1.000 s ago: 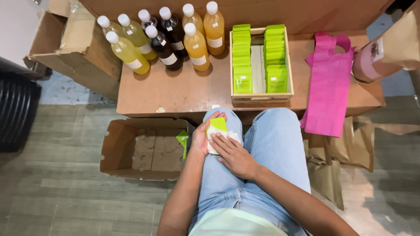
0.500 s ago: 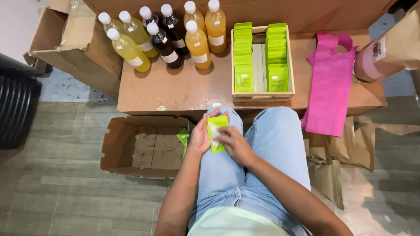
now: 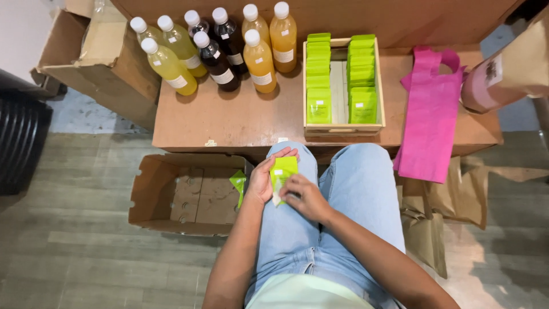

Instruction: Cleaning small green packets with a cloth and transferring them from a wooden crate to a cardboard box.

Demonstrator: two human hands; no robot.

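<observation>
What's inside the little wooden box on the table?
The wooden box holds two rows of green packets, standing one behind another, with a bare gap between the rows. Only the front packets show fully; the floor of the box beneath them is covered.

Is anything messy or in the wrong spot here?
A little. One green packet hangs over the edge of the open cardboard box on the floor instead of standing in the wooden tray. The pink bag droops off the table's edge. Crumpled brown paper lies on the floor.
</observation>
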